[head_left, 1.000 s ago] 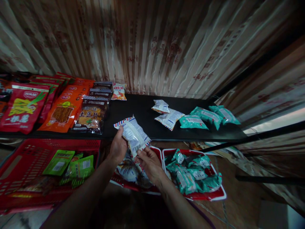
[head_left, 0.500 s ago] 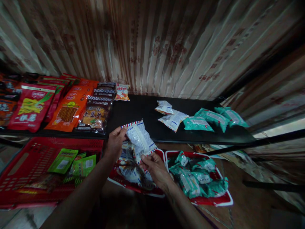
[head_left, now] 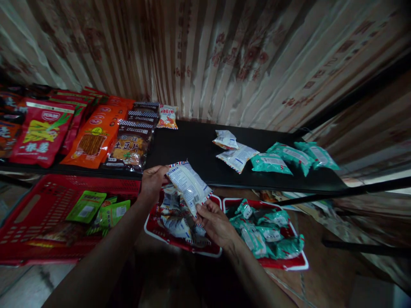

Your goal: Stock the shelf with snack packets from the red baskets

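Between my two hands hangs a white snack bag (head_left: 189,184) with a striped edge, its printed back facing me. My left hand (head_left: 154,182) pinches its upper left corner, and my right hand (head_left: 213,220) pinches the lower right corner. Beneath the bag is a red basket (head_left: 150,231) with a white rim, holding several similar bags (head_left: 176,226). On the black shelf (head_left: 189,141) ahead, two white bags (head_left: 237,156) lie overlapping. An orange-and-white bag (head_left: 167,116) stands upright at the shelf's back, beside dark brown potato-chip packs (head_left: 130,147).
Teal bags (head_left: 289,158) lie on the shelf's right part; more fill a second red basket (head_left: 297,261). Orange packs (head_left: 96,137) and red packs (head_left: 41,134) stand at left. A large red basket (head_left: 61,184) below holds green packs (head_left: 86,207). Black metal bars (head_left: 369,186) cross the right side.
The view has shifted slightly. Both hands still hold the white snack bag, which is turned a little and tilts more down to the right. The shelf goods stay in place.
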`<state>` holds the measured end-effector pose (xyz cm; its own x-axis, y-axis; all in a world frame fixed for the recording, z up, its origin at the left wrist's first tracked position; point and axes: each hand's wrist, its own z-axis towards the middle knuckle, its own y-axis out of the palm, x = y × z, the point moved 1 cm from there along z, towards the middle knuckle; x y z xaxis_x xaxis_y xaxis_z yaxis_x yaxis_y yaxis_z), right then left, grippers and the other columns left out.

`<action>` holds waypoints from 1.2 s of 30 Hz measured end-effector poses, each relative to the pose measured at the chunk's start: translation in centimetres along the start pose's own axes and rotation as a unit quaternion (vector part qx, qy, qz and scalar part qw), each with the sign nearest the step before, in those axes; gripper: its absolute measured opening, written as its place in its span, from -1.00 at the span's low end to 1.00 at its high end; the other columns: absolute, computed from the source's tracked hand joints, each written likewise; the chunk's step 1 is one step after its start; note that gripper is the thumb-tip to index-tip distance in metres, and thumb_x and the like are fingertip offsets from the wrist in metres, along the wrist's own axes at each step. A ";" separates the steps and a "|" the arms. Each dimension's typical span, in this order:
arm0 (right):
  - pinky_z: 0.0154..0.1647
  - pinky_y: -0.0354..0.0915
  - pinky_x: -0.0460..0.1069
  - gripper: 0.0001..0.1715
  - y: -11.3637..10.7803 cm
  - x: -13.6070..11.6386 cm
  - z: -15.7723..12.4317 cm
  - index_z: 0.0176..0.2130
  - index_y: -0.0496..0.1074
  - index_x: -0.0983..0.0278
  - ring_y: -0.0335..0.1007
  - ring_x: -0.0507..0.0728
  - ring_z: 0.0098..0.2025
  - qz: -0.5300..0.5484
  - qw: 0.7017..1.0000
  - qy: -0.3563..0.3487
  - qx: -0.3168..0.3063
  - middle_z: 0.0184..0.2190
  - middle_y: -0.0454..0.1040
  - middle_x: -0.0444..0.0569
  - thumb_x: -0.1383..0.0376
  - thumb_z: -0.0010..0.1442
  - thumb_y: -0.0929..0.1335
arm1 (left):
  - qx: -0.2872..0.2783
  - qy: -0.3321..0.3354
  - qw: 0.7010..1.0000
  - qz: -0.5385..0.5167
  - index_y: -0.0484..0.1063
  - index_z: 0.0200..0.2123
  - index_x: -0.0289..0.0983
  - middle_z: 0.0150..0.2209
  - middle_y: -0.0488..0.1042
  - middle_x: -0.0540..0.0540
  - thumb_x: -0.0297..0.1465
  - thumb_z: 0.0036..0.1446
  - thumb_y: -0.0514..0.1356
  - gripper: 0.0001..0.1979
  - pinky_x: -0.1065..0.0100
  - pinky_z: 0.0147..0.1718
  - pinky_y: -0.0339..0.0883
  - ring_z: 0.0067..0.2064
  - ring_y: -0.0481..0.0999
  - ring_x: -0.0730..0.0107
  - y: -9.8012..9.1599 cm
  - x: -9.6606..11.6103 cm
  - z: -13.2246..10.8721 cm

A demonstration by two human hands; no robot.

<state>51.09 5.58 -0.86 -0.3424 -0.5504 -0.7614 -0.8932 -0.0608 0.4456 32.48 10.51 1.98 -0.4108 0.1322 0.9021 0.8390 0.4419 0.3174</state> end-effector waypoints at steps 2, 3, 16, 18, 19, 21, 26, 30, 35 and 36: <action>-0.55 0.26 -0.15 -0.58 0.0 -0.1 0.0 -0.38 0.47 0.27 0.27 -0.07 -0.59 0.001 1.000 -0.001 0.000 -0.56 0.43 -0.20 0.18 -0.26 0.58 | 0.005 -0.002 1.000 -0.003 0.42 -0.65 -0.32 -0.63 0.46 -0.01 -0.32 -0.24 0.29 -0.82 0.43 -0.50 0.29 -0.55 0.43 0.45 0.0 0.1 -0.1; -0.55 0.26 -0.15 -0.58 0.0 -0.1 0.0 -0.38 0.47 0.26 0.26 -0.07 -0.59 0.003 1.000 -0.003 0.002 -0.56 0.43 -0.20 0.18 -0.27 0.58 | 0.005 -0.005 1.000 -0.005 0.43 -0.64 -0.33 -0.62 0.46 -0.02 -0.31 -0.24 0.29 -0.82 0.41 -0.49 0.30 -0.55 0.43 0.44 0.0 0.1 -0.1; -0.22 0.31 0.03 -0.53 -0.5 0.4 0.2 -0.29 0.49 0.28 0.43 0.12 -0.36 -0.161 0.979 -0.120 0.026 -0.43 0.53 -0.08 0.05 -0.15 0.51 | -0.054 -0.012 0.997 -0.046 0.43 -0.58 -0.28 -0.51 0.50 -0.09 -0.30 -0.19 0.30 -0.83 0.31 -0.35 0.35 -0.45 0.50 0.31 0.9 1.5 -1.2; -0.18 0.31 0.07 -0.55 -0.6 0.4 0.4 -0.28 0.50 0.28 0.43 0.15 -0.33 -0.178 0.976 -0.124 0.011 -0.42 0.53 -0.07 0.05 -0.12 0.50 | -0.062 -0.006 0.997 -0.036 0.45 -0.56 -0.29 -0.50 0.50 -0.06 -0.32 -0.20 0.31 -0.83 0.35 -0.36 0.35 -0.45 0.48 0.36 0.9 1.5 -1.2; -0.19 0.31 0.07 -0.56 -0.7 0.4 0.5 -0.30 0.50 0.29 0.43 0.16 -0.34 -0.189 0.974 -0.124 0.004 -0.44 0.53 -0.07 0.05 -0.11 0.49 | -0.064 -0.003 0.997 -0.032 0.45 -0.54 -0.29 -0.51 0.50 -0.04 -0.31 -0.20 0.32 -0.83 0.36 -0.37 0.34 -0.46 0.47 0.38 0.8 1.4 -1.1; -0.23 0.31 0.06 -0.59 -1.1 0.5 0.8 -0.31 0.49 0.29 0.41 0.14 -0.38 -0.210 0.970 -0.125 0.001 -0.47 0.51 -0.08 0.05 -0.08 0.47 | -0.073 0.004 0.997 -0.015 0.47 -0.51 -0.28 -0.53 0.49 0.00 -0.28 -0.20 0.33 -0.80 0.40 -0.42 0.32 -0.48 0.45 0.42 0.5 1.0 -0.8; -0.30 0.32 0.03 -0.63 -2.5 0.5 1.1 -0.24 0.47 0.27 0.38 0.11 -0.41 -0.252 0.954 -0.161 0.008 -0.42 0.52 -0.07 0.10 -0.01 0.43 | -0.104 0.022 0.993 0.056 0.53 -0.43 -0.28 -0.51 0.51 -0.01 -0.23 -0.20 0.35 -0.74 0.44 -0.47 0.28 -0.49 0.43 0.45 0.0 0.5 -0.1; -0.24 0.34 0.06 -0.67 -3.3 -0.4 1.0 -0.17 0.45 0.25 0.41 0.13 -0.34 -0.304 0.936 -0.178 -0.027 -0.31 0.53 -0.05 0.17 0.06 0.39 | -0.142 0.013 0.987 0.078 0.56 -0.38 -0.27 -0.43 0.58 -0.09 -0.23 -0.23 0.37 -0.70 0.41 -0.45 0.33 -0.44 0.48 0.37 0.1 0.8 -0.3; -0.03 0.28 0.15 -0.63 -3.5 -1.2 0.7 -0.06 0.43 0.23 0.42 0.19 -0.16 -0.335 0.923 -0.176 -0.074 -0.16 0.52 -0.01 0.24 0.10 0.36 | -0.160 0.047 0.979 0.119 0.59 -0.42 -0.25 -0.44 0.58 -0.08 -0.25 -0.18 0.34 -0.77 0.42 -0.46 0.33 -0.44 0.49 0.36 0.0 0.2 -0.1; -0.02 0.28 0.16 -0.63 -3.4 -1.3 0.7 -0.06 0.43 0.23 0.43 0.19 -0.16 -0.338 0.922 -0.170 -0.079 -0.15 0.52 -0.01 0.24 0.10 0.36 | -0.164 0.055 0.976 0.134 0.59 -0.42 -0.25 -0.45 0.57 -0.08 -0.24 -0.16 0.33 -0.78 0.43 -0.48 0.32 -0.45 0.48 0.37 -0.1 0.0 -0.1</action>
<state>54.40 7.09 -1.75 0.1817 -0.0498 -0.9821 -0.8912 -0.4304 -0.1431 32.44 10.41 2.02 -0.1359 0.1008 0.9856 0.9874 0.0947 0.1264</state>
